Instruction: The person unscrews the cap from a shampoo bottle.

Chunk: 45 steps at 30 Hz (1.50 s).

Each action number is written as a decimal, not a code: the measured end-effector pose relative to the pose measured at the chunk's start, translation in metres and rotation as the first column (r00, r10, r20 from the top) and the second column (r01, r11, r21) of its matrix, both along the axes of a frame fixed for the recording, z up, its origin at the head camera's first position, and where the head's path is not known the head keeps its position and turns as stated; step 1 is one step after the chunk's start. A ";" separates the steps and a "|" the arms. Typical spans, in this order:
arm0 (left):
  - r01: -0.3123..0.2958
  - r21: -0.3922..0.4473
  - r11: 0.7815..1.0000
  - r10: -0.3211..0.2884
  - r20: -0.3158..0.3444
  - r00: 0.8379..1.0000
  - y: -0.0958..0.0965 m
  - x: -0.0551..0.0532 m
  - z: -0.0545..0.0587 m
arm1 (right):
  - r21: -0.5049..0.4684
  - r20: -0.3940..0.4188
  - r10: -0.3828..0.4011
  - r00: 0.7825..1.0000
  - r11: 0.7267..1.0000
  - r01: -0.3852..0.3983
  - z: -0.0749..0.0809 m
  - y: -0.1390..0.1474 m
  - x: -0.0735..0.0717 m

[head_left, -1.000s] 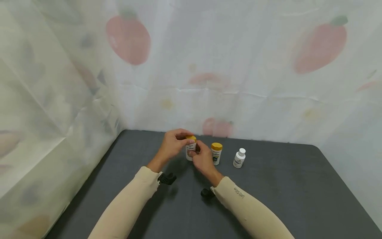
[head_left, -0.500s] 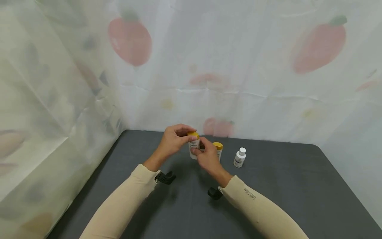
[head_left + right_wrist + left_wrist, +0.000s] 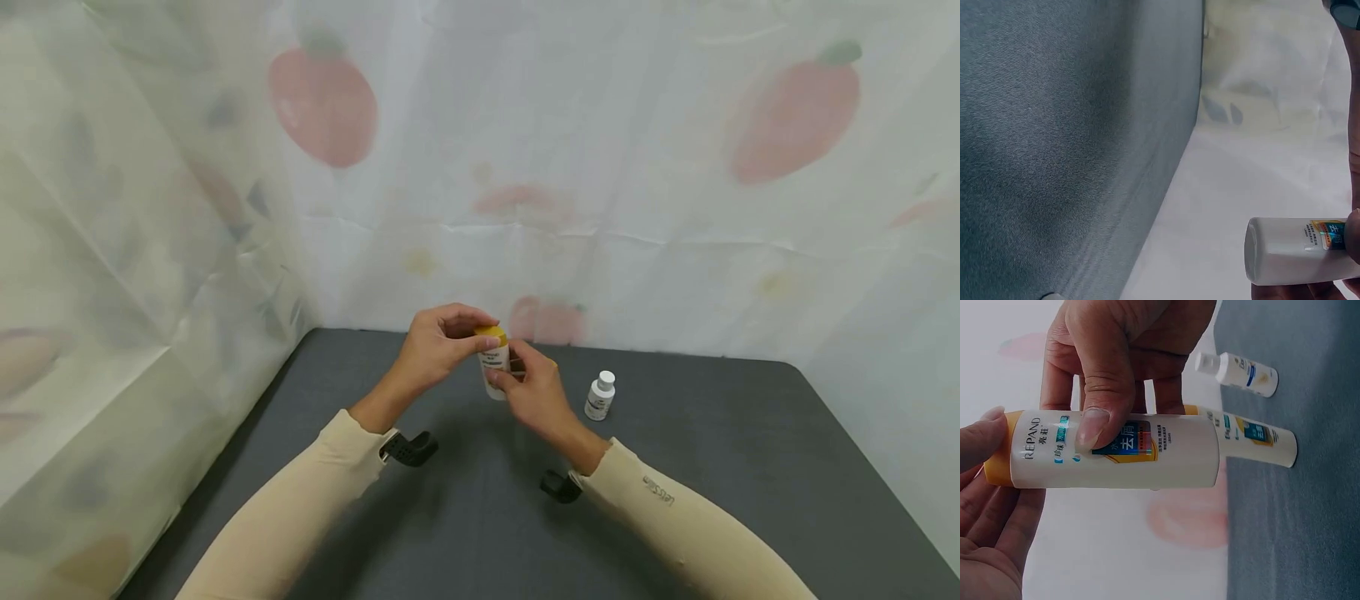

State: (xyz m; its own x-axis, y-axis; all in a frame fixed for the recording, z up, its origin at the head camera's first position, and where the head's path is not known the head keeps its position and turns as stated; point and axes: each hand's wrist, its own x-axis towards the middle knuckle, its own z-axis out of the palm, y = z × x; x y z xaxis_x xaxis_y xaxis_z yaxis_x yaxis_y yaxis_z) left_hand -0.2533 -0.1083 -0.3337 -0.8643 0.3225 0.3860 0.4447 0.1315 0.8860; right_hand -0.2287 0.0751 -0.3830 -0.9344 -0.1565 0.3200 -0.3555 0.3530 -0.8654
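L hand (image 3: 435, 346) has thumb + fingers clamped on the cap end, R hand (image 3: 536, 387) pinches the body lower down — so the smooth white plastic-looking bottle (image 3: 1179, 469) sits right b/w the two, held up off the dark grey cloth-like tabletop (image 3: 712, 467). Roughly upright, slight lean, yellow cap (image 3: 1001, 459) on top. Looks rounded, w/ REPAND in dark capitals nr the cap, then a blue-and-gold panel, R thumb over part of it. Just past the R hand — a 2nd white bottle w/ yellow cap (image 3: 1263, 444), standing on the tabletop. Farther right, a small white round-shouldered bottle (image 3: 599, 400), also upright, apart from both hands.
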 end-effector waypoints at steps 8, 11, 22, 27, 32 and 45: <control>0.028 0.004 1.000 -0.027 -0.008 1.000 0.001 0.014 0.010 | 0.015 -0.017 0.049 0.999 0.999 -0.048 0.011 0.009 0.017; 0.051 0.017 0.999 -0.051 -0.007 0.999 0.003 0.021 0.012 | 0.018 -0.035 0.070 0.997 0.997 -0.069 0.014 0.016 0.024; 0.104 0.023 0.994 -0.104 -0.016 0.994 0.014 0.037 0.013 | 0.036 -0.133 0.111 0.985 0.994 -0.108 0.009 0.032 0.038; 0.088 0.016 0.996 -0.088 0.000 0.996 0.018 0.037 0.008 | 0.074 -0.195 0.103 0.975 0.993 -0.090 0.005 0.034 0.039; 0.070 0.025 0.997 -0.069 -0.023 0.997 0.022 0.037 0.005 | 0.097 -0.237 0.072 0.969 0.994 -0.050 0.004 0.033 0.039; -0.046 0.021 0.999 0.047 -0.030 0.998 0.032 0.049 0.006 | 0.084 -0.330 0.020 0.944 0.996 0.008 0.000 0.034 0.039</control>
